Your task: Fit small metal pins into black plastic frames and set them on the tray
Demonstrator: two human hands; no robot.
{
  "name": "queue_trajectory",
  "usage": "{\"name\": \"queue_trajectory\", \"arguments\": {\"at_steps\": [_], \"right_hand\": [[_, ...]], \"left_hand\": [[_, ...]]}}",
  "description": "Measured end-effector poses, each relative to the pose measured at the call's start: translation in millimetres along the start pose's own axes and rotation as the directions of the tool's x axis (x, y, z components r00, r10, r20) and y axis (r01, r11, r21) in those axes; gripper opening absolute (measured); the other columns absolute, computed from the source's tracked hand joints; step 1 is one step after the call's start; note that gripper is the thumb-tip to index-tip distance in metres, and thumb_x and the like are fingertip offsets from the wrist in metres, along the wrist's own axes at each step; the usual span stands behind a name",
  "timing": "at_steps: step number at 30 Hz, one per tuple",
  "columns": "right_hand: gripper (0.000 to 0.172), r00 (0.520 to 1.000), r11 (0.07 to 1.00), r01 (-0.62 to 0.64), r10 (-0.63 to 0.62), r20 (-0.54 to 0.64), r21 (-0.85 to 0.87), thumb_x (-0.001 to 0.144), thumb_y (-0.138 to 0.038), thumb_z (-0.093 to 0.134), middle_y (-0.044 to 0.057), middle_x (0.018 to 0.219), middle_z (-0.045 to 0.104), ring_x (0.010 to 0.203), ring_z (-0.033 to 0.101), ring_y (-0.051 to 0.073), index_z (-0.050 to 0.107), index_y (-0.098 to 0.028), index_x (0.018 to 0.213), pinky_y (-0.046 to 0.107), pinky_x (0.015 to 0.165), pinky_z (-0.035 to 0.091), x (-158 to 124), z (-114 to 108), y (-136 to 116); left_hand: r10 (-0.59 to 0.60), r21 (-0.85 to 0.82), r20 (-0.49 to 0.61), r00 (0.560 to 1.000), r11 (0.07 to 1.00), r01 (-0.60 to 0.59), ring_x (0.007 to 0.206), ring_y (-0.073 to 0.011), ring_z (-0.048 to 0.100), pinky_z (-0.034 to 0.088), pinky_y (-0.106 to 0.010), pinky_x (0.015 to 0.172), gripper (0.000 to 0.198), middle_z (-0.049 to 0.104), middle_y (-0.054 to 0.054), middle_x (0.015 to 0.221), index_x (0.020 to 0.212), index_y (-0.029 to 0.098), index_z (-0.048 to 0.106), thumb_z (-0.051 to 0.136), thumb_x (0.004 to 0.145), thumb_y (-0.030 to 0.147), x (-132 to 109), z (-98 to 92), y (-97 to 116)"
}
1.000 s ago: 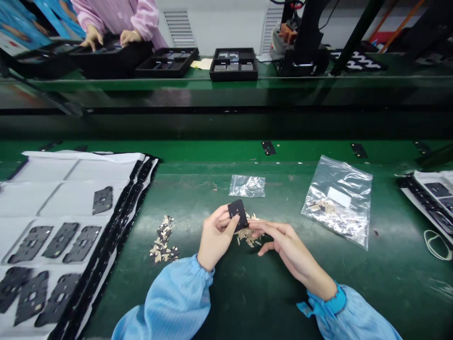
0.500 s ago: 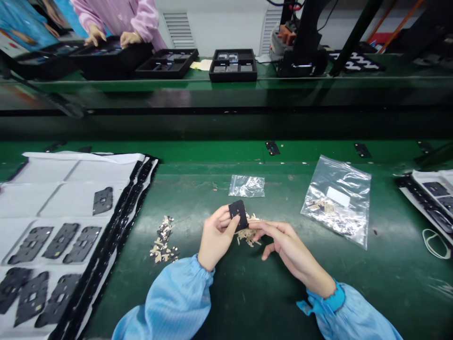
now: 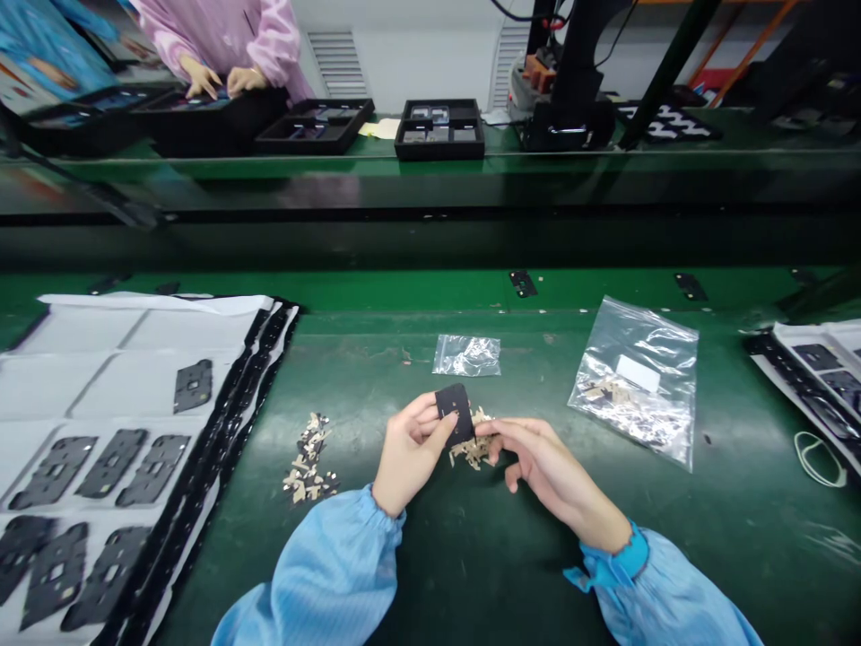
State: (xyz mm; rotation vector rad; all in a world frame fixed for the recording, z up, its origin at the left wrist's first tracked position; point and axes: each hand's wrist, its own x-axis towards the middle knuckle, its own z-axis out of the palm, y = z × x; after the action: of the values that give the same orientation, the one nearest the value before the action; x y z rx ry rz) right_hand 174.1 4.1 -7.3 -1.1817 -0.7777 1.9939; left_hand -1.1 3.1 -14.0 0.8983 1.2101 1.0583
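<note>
My left hand pinches a small black foam pad with a square hole between thumb and fingers. My right hand comes in from the right, its fingertips at the pad's right edge, over a loose heap of tan pieces. Whether those fingertips hold a small piece is hidden. A second heap of tan and dark pieces lies left of my left hand. To the right sits a clear plastic bag with tan pieces and a white label inside. A small flat clear bag lies ahead of my hands.
A white sheet at left carries several black pads in rows, with a black strip along its edge. Another sheet and a rubber band are at right. Across the green bench, a person's hands work at black trays.
The black pad has turned slightly more upright in my left hand. My right hand has shifted a little left, and the whole view has tilted slightly.
</note>
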Motion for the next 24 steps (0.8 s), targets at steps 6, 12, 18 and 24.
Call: {"name": "queue_trajectory", "arguments": {"at_steps": [6, 12, 18, 24], "right_hand": [[0.024, 0.998, 0.995, 0.027, -0.034, -0.06, -0.1, 0.069, -0.034, 0.073, 0.002, 0.063, 0.057, 0.054, 0.049, 0.01, 0.07, -0.013, 0.079, 0.014, 0.032, 0.042, 3, 3, 6], [0.025, 0.989, 0.992, 0.038, -0.055, -0.136, -0.122, 0.065, -0.034, 0.076, -0.001, 0.053, 0.054, 0.046, 0.047, 0.009, 0.068, -0.012, 0.074, 0.014, 0.029, 0.041, 6, 6, 12], [0.021, 0.992, 0.996, 0.039, -0.049, -0.118, -0.081, 0.064, -0.031, 0.076, -0.002, 0.052, 0.052, 0.044, 0.046, 0.008, 0.068, -0.013, 0.069, 0.014, 0.028, 0.039, 6, 6, 12], [0.018, 0.999, 0.999, -0.024, 0.023, -0.044, -0.022, 0.068, -0.028, 0.074, -0.004, 0.051, 0.052, 0.037, 0.041, 0.003, 0.07, -0.012, 0.073, 0.011, 0.028, 0.036, 5, 1, 10]], "left_hand": [[-0.047, -0.034, 0.037, 0.998, 0.998, 0.048, 0.082, -0.0208, 0.069, 0.056, -0.024, 0.065, 0.034, 0.071, -0.01, 0.097, 0.104, 0.012, 0.059, 0.067, 0.075, 0.029, -1, 1.7, 6], [-0.058, -0.013, 0.031, 0.998, 0.998, 0.058, 0.078, -0.0198, 0.07, 0.051, -0.018, 0.051, 0.034, 0.072, -0.011, 0.095, 0.103, 0.013, 0.061, 0.068, 0.074, 0.029, -2, 3.1, 8], [-0.105, -0.037, 0.084, 0.991, 0.993, 0.109, 0.08, -0.0196, 0.069, 0.052, -0.018, 0.054, 0.034, 0.071, -0.011, 0.099, 0.105, 0.014, 0.06, 0.066, 0.076, 0.03, -2, 0.5, 7], [-0.129, -0.095, 0.119, 0.984, 0.986, 0.14, 0.081, -0.0205, 0.069, 0.054, -0.021, 0.057, 0.037, 0.071, -0.011, 0.101, 0.108, 0.014, 0.059, 0.067, 0.075, 0.028, 0, -1.9, 6]]}}
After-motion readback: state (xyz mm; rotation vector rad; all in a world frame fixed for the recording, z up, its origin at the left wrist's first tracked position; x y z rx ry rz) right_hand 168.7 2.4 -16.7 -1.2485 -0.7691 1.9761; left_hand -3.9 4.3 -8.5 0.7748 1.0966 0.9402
